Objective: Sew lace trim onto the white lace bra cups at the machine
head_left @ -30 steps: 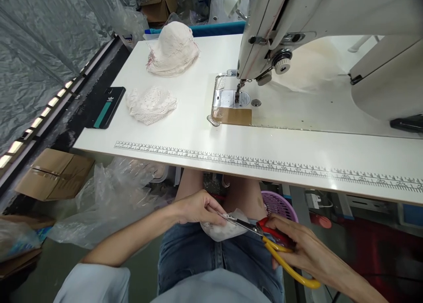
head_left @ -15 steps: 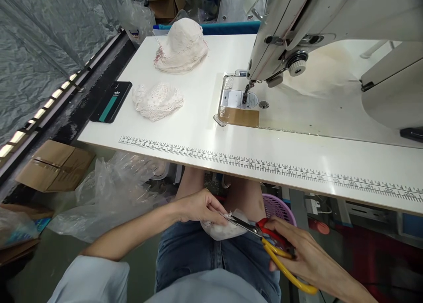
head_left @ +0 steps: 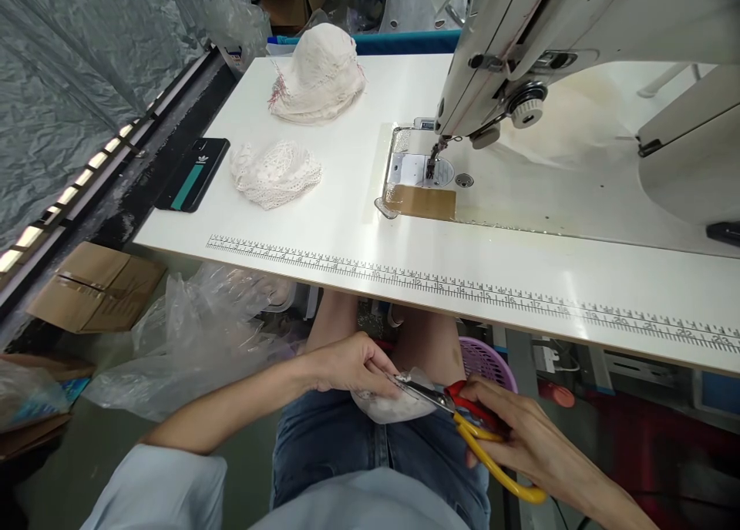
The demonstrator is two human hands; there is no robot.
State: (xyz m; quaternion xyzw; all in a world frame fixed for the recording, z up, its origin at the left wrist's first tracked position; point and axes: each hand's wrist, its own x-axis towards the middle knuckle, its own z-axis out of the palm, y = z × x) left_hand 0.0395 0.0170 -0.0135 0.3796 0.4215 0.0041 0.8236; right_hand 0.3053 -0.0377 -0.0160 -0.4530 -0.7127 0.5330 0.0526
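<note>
Over my lap, my left hand (head_left: 361, 368) pinches the edge of a white piece of fabric (head_left: 393, 408), thin and cup-shaped. My right hand (head_left: 514, 430) grips scissors (head_left: 482, 437) with one red and one yellow handle. Their blades point left and lie along the fabric's upper edge, close to my left fingertips. Whether the blades are fully closed is hard to make out. On the white table (head_left: 347, 229) lie a lacy white fabric piece (head_left: 277, 174) and a stack of cream fabric cups (head_left: 317, 74) with reddish threads at the rim.
A sewing machine (head_left: 520, 75) stands on the table's right side, its needle over the metal plate. A black phone (head_left: 193, 174) lies at the left edge. Below are a cardboard box (head_left: 95, 287), plastic bags (head_left: 196, 345) and a purple basket (head_left: 489, 363) beside my knee.
The scissors have shifted slightly, with the handles a little higher and closer to my left hand. My left hand keeps its pinch on the fabric. The view has moved slightly.
</note>
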